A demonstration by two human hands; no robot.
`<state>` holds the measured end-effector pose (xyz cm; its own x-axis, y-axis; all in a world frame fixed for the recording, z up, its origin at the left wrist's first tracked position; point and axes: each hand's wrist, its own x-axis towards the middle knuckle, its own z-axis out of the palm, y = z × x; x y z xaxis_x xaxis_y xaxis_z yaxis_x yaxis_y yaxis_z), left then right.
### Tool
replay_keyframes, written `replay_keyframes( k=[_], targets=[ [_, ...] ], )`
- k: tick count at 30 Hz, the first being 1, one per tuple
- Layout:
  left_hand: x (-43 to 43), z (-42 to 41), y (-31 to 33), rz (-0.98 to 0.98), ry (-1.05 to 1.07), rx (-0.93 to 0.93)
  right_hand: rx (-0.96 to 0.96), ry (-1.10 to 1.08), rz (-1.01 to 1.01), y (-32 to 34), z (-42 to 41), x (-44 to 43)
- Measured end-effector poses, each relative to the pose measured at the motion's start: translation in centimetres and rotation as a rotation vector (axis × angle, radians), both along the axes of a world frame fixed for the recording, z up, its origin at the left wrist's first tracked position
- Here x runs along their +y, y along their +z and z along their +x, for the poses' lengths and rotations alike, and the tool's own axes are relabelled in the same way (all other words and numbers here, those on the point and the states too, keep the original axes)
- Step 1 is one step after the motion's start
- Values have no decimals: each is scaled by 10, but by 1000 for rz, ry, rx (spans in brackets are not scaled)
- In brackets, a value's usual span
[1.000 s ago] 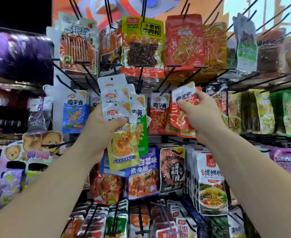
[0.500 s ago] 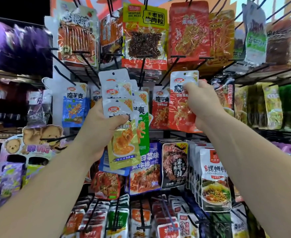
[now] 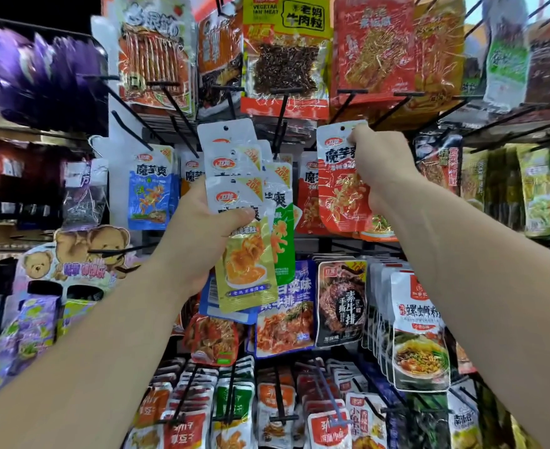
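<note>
Head view: the left hand (image 3: 199,234), at centre frame, is gripping a fanned bunch of snack packets (image 3: 231,170), with the thumb lying across the front packet and the other fingers curling behind the bunch. The front yellow packet (image 3: 247,270) is hanging down below the thumb, a green packet (image 3: 281,241) is showing just behind its right edge, and the white tops with punched holes are standing upright above the hand. The right hand (image 3: 380,166), right of centre and slightly higher, is pinching the upper right corner of a red packet (image 3: 340,189), with its fingers clenching on the white top strip. This red packet is hanging upright in front of a row of like red packets, with its punched hole lying just below a black peg (image 3: 341,106); whether the peg is passing through the hole cannot be told. The two hands are holding apart, with another bare peg (image 3: 280,124) between them. A blue packet (image 3: 150,192) is hanging at middle left. A large bag with a yellow label (image 3: 286,53) is hanging at top centre. A dark pouch (image 3: 341,303) and a white noodle pouch (image 3: 417,332) are hanging at lower right. A bear display card (image 3: 82,251) is standing at lower left, and purple bags (image 3: 40,69), blurred, are hanging at upper left.
</note>
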<state>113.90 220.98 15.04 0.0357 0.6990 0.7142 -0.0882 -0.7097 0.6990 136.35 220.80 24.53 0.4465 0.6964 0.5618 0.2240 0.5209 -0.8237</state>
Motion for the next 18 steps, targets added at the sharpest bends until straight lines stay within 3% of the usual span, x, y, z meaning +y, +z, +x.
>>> replay_keyframes(
  k=[11, 13, 18],
  targets=[
    [-1, 0, -1, 15, -21, 2, -59, -161, 37, 4, 5, 15],
    [-2, 0, -1, 13, -19, 2, -144, -219, 43, 3, 6, 16],
    [0, -2, -2, 9, -30, -4, -590, -488, 170, -9, 12, 8]
  ],
)
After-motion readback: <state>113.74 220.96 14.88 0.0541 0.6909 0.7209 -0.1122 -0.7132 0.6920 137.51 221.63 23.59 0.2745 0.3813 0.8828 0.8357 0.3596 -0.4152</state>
